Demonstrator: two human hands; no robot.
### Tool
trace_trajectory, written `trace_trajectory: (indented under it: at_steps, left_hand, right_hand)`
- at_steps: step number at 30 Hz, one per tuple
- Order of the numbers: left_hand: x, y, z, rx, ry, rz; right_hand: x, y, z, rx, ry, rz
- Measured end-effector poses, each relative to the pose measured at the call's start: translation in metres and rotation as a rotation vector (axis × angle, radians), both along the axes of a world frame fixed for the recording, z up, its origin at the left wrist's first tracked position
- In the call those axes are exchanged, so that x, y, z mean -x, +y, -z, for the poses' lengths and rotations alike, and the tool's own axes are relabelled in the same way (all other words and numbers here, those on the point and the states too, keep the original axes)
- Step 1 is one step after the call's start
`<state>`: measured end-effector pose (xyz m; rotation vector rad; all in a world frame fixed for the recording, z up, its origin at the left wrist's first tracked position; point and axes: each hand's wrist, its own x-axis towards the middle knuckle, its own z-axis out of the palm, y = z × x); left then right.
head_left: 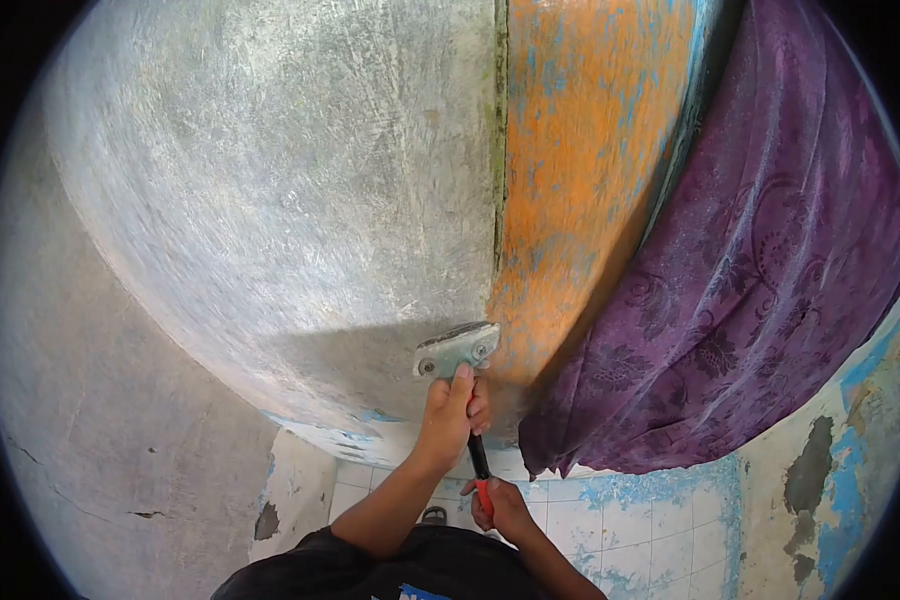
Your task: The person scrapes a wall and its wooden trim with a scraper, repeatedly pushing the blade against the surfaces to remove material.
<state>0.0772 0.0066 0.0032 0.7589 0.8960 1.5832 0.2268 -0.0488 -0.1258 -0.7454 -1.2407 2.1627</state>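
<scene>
Scraper (454, 353) runs through left fingers (480, 408); right fingers (481, 508) grip it lower.

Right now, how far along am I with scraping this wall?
The broad grey wall looks mostly scraped, with pale traces. The scraper is in hand at the wall beside the orange strip, left hand near its top, right hand lower on the handle. Probably left: blue patches low on the wall. I can't tell whether the orange strip is part of the job.

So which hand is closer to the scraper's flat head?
Left. The left hand grips just below the scraper head; the right hand is farther down, around the red grip.
</scene>
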Motion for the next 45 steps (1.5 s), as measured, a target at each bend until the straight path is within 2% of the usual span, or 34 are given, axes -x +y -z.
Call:
trace_trajectory:
  at_steps: [4,10,13,17,23,31,32,40,45]
  left_hand:
    - [-0.004,-0.001,-0.004,0.045,0.01,-0.064]
    - [0.004,-0.006,0.016,-0.048,-0.062,-0.007]
    - [0.007,-0.006,0.007,-0.023,-0.076,0.032]
    - [0.007,-0.002,-0.014,-0.081,-0.062,0.053]
    - [0.022,0.001,0.024,-0.013,-0.014,0.15]
    - [0.035,0.007,-0.026,-0.125,0.021,0.234]
    - [0.039,0.008,-0.024,-0.111,0.012,0.246]
    - [0.066,-0.006,0.048,-0.014,0.06,0.382]
    - [0.074,-0.01,0.028,-0.094,0.034,0.506]
  right_hand:
    - [-0.002,-0.001,-0.006,-0.007,-0.037,-0.011]
    - [-0.008,-0.002,-0.001,-0.014,0.049,-0.065]
    - [-0.009,-0.005,0.008,-0.103,0.12,-0.057]
    - [-0.008,-0.004,-0.006,-0.143,0.183,0.017]
    - [0.005,-0.015,0.012,-0.088,0.054,0.144]
    - [0.025,-0.01,-0.027,-0.175,0.07,0.2]
    - [0.029,-0.012,-0.023,-0.112,0.125,0.205]
    - [0.056,-0.042,0.036,0.043,-0.031,0.321]
    - [0.074,-0.051,0.02,-0.062,0.092,0.378]
